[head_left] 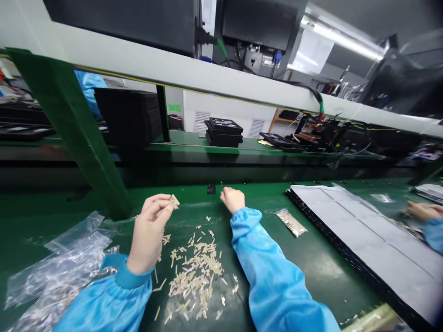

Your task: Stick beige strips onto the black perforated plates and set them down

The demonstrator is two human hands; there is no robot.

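My left hand (150,230) is raised over the green bench (311,258), fingers pinched on a small beige plastic part (175,200). My right hand (232,199) reaches further forward, curled into a fist near a small black piece (211,188) on the bench; what it holds, if anything, is hidden. A pile of several beige plastic parts (197,272) lies between my blue sleeves.
Clear plastic bags (58,263) lie at the left. A small bag of parts (291,222) sits right of my right arm. A black tray under grey sheets (367,230) lies at the right. Another person's hand (422,210) shows at the far right. A green post (79,138) slants ahead-left.
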